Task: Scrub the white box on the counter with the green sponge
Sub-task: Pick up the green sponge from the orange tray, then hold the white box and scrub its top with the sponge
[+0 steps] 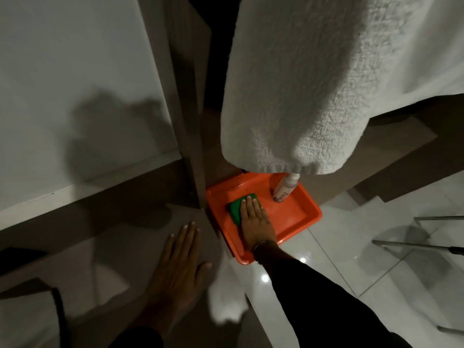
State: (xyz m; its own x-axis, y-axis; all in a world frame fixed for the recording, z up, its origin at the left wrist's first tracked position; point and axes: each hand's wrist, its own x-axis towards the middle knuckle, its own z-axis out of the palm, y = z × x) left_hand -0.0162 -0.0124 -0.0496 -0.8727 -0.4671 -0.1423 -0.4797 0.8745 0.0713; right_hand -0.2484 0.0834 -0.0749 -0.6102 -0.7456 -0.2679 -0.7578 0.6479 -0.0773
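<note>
hands: right hand point(253, 218) flat, fingers pressing green sponge point(237, 205) in orange tray point(296, 217); left hand point(175, 267) spread, holding nothing, on brown worktop point(120, 237) | white box: not identifiable (possibly the white surface upper left) | right nearer sponge

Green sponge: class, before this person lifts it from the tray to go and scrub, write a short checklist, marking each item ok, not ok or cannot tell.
1. Right hand on the green sponge: ok, fingers lie flat on it.
2. Sponge gripped for lifting: not ok, the hand is pressing, not closed.
3. Bottle clear of the hand: ok, upright in the orange tray, apart.
4. Left hand free: ok, flat, holding nothing.
5. White box located: cannot tell.
6. Hanging towel clear of the sponge: ok.
</note>
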